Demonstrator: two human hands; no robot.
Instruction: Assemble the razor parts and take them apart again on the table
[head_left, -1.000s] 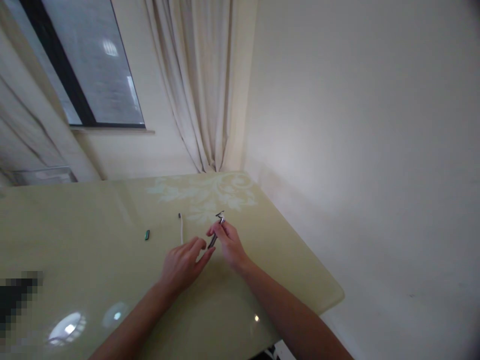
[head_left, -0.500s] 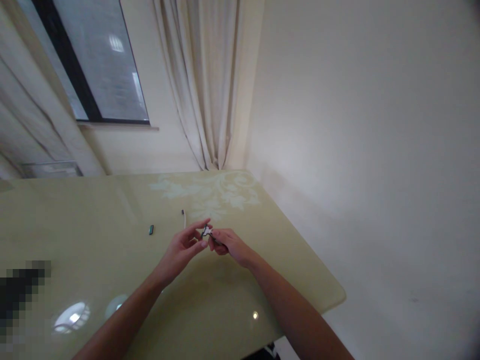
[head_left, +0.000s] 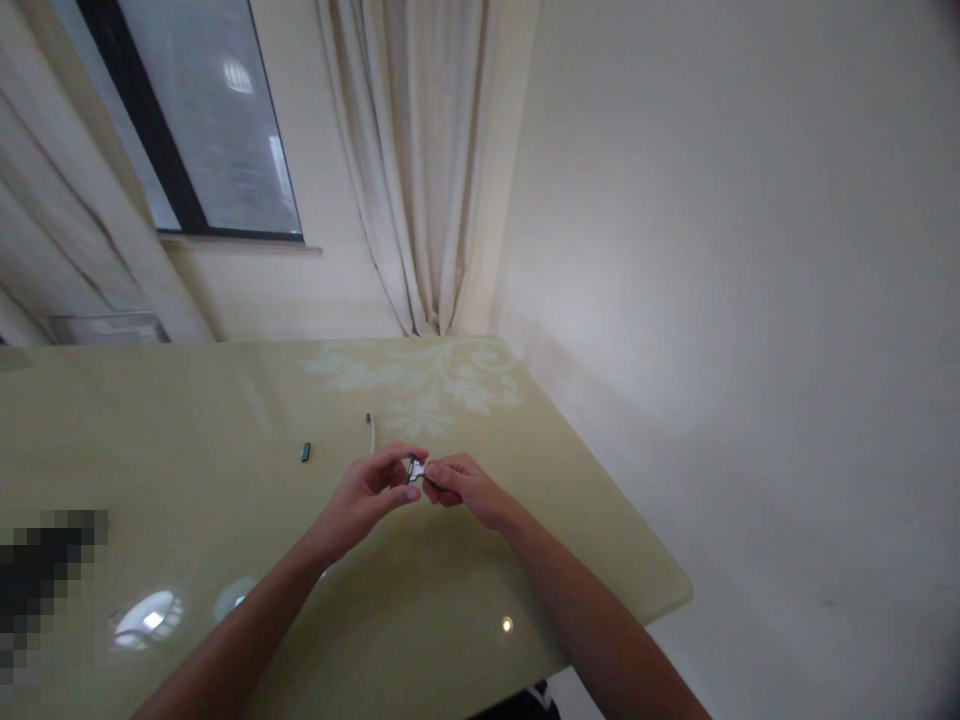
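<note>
My right hand [head_left: 465,487] is closed, thumb and fingers pinching the thin dark handle of a small silver and black razor-like tool [head_left: 417,469]. The tool points to the left, a pale metallic neck leading to a dark crosswise bar. Around that bar my left hand [head_left: 375,492] curves, forefinger at its upper end and thumb near its lower end. Most of the handle is hidden in my right fingers, and the tool is too small to tell its exact kind. Both hands are held over the front part of the table.
On the glossy pale-green table [head_left: 180,430] lie a small dark-green oblong piece [head_left: 305,452] and a thin white stick-like thing [head_left: 372,432] with a dark tip, partly behind my left hand. A blurred dark patch [head_left: 45,565] is at left. A wall [head_left: 712,300] borders the table's right side.
My left fingers have closed in a little around the tool's bar, and the tool has turned slightly. The whole view has shifted a little.
</note>
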